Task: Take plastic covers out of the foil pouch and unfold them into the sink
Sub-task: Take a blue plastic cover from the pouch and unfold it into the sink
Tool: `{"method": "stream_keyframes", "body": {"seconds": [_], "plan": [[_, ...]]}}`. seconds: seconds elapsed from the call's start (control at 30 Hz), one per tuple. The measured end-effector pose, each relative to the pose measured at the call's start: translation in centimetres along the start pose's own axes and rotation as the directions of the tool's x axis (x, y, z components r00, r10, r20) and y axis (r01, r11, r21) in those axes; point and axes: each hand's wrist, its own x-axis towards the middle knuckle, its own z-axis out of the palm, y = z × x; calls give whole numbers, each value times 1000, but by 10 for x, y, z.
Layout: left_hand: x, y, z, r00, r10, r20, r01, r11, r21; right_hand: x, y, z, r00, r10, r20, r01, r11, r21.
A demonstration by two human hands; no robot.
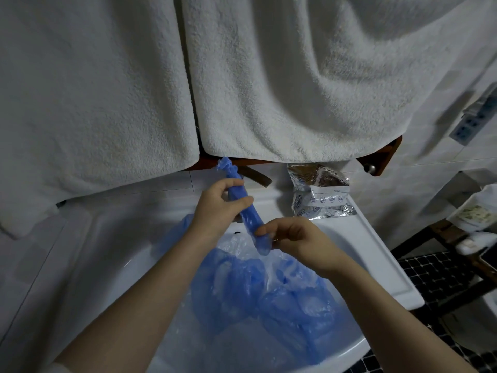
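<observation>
A still-rolled blue cover [246, 208] is gripped near its upper end by the left hand [217, 208] and pinched at its lower end by the right hand [291, 236], above the sink [376, 254]. It is best unrolled by drawing the ends gently apart, then released onto the opened covers [263, 297] at 6 o'clock. The foil pouch [320, 195] lies at 2 o'clock.

Unfolded covers [258, 289] in sink [376, 254] — pouch [321, 196] behind, right.
</observation>
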Motion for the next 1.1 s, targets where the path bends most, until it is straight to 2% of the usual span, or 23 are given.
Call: {"method": "stream_keyframes", "body": {"seconds": [0.13,0.23,0.3,0.43,0.5,0.63,0.77,0.83,0.87,0.93,1.0,1.07,1.1], "plan": [[-5,-1,0,997,-24,76,27,999,-44,-3,1,0,996,-27,-90,27,1000,-9],[-8,0,4,995,39,93,-36,999,-37,0,-2,3,965,-114,-238,104,993,-56],[-10,2,8,990,71,119,-72,997,3,3,-5,4,951,-126,-281,127,992,-13],[-14,3,17,982,117,148,-125,991,47,8,-16,5,932,-29,-361,38,999,17],[-16,5,19,980,112,162,-119,992,35,11,-19,4,919,-8,-395,-1,1000,-24],[-20,12,18,968,30,251,6,990,-142,15,-20,3,913,31,-407,-86,989,-118],[-20,10,21,978,61,200,-45,995,-84,21,-21,1,904,50,-425,-177,948,-265],[-20,8,23,992,35,121,-25,996,-83,22,-19,4,904,28,-426,-232,871,-434],[-20,8,24,996,13,91,-3,995,-104,21,-18,7,902,-43,-431,-201,839,-506],[-19,10,23,997,-28,74,40,987,-158,16,-16,11,878,-325,-352,56,799,-598],[-17,15,21,992,-66,111,87,977,-197,12,-11,7,800,-582,-144,321,619,-717],[-16,19,21,983,-94,160,135,954,-268,12,-2,-1,720,-692,49,419,378,-826],[-16,21,21,978,-107,177,158,940,-302,13,2,-3,680,-728,90,421,287,-860]]}}
